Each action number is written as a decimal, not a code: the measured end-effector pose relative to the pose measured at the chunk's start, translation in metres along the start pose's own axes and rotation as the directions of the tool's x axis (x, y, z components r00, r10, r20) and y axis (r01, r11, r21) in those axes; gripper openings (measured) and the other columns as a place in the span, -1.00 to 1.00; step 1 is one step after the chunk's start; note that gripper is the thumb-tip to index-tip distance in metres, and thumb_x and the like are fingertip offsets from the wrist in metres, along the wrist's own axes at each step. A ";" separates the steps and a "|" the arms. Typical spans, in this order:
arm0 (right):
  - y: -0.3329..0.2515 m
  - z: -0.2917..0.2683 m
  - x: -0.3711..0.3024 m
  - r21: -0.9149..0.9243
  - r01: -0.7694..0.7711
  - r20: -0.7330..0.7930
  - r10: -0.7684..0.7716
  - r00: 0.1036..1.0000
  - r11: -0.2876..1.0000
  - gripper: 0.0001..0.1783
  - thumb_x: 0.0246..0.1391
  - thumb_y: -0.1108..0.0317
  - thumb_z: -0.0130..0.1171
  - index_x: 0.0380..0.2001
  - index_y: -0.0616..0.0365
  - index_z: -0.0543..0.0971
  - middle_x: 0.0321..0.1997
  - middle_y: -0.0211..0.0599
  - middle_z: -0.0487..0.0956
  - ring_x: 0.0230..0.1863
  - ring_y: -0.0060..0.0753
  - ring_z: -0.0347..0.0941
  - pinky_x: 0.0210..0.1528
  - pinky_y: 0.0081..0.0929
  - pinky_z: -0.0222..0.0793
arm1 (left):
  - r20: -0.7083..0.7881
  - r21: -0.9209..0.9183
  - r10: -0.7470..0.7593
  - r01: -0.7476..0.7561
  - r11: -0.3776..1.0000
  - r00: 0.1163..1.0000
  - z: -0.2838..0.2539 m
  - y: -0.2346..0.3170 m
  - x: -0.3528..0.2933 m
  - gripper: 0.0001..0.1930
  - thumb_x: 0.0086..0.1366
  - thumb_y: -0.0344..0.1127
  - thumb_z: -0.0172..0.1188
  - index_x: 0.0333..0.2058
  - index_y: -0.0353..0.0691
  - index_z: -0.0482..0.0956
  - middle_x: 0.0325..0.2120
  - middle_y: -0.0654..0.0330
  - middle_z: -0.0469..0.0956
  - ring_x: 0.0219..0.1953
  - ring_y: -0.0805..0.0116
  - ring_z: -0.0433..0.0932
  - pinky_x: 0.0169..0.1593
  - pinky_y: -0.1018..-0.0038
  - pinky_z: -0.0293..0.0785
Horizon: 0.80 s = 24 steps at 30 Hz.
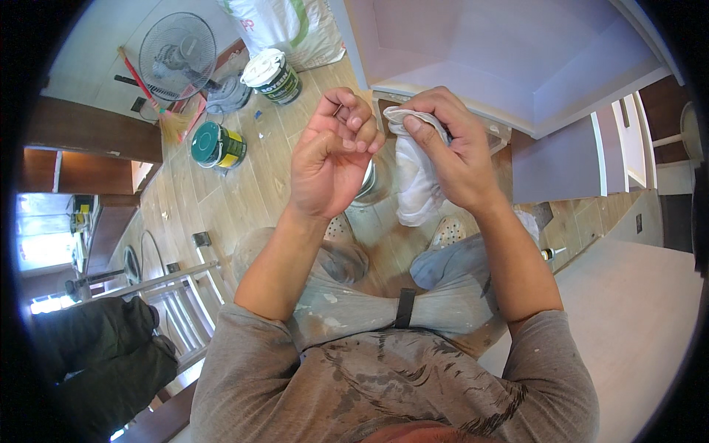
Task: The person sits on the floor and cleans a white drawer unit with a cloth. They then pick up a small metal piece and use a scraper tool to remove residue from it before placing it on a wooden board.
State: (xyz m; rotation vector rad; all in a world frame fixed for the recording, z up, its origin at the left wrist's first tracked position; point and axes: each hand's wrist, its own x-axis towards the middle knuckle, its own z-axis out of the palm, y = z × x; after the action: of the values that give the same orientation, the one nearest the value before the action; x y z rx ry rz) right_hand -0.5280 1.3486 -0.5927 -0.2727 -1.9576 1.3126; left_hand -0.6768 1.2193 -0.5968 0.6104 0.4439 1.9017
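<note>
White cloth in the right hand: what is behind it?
Wood-plank floor shows past the white cloth, with a perforated clog near its lower edge. Whatever the cloth and right hand directly cover cannot be seen.

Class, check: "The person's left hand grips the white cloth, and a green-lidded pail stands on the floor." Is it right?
No: the right hand, not the left hand, grips the white cloth, as the head view shows. The green-lidded pail does stand on the floor.

Your count: two hands (323, 166), one white cloth (416, 173), two lidded paint buckets (218, 145) on the floor (188, 196), two clogs (449, 232), one broom (174, 127).
</note>
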 end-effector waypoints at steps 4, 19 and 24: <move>0.003 0.007 -0.002 0.058 0.005 -0.006 -0.005 1.000 0.998 -0.83 0.22 0.46 0.13 -0.16 0.30 0.60 -0.20 -0.21 0.58 -0.13 -0.33 0.49 -0.01 -0.48 0.36 | -0.015 0.013 0.007 -0.007 1.000 1.000 0.001 -0.001 0.001 -0.52 0.00 -0.63 -0.03 -0.03 -0.21 0.33 -0.30 0.23 0.29 -0.34 0.39 0.31 -0.13 0.42 0.27; 0.009 0.005 -0.004 0.006 0.090 0.008 -0.090 0.996 0.996 -0.76 0.07 0.61 0.06 -0.25 0.21 0.66 -0.16 -0.15 0.59 -0.07 -0.25 0.55 -0.02 -0.49 0.41 | 0.066 -0.165 0.005 0.006 0.986 0.998 -0.006 0.001 0.001 -0.45 0.05 -0.31 0.13 0.07 -0.25 0.31 -0.12 0.11 0.32 -0.06 0.24 0.36 0.13 0.32 0.34; -0.006 0.010 -0.003 -0.002 0.093 -0.148 -0.093 0.985 0.996 -0.82 0.02 0.49 0.25 -0.25 0.23 0.66 -0.18 -0.17 0.61 -0.14 -0.26 0.56 -0.09 -0.46 0.44 | -0.044 -0.062 0.070 -0.073 0.995 0.997 0.008 0.001 0.003 -0.22 0.14 -0.06 0.14 0.31 -0.28 0.19 0.35 -0.05 0.15 0.41 0.02 0.10 0.43 0.10 0.09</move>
State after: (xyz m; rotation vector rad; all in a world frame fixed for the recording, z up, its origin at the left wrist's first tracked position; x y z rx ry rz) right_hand -0.5317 1.3372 -0.5904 -0.2652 -1.8200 1.2028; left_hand -0.6736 1.2225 -0.5894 0.5517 0.3911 1.9923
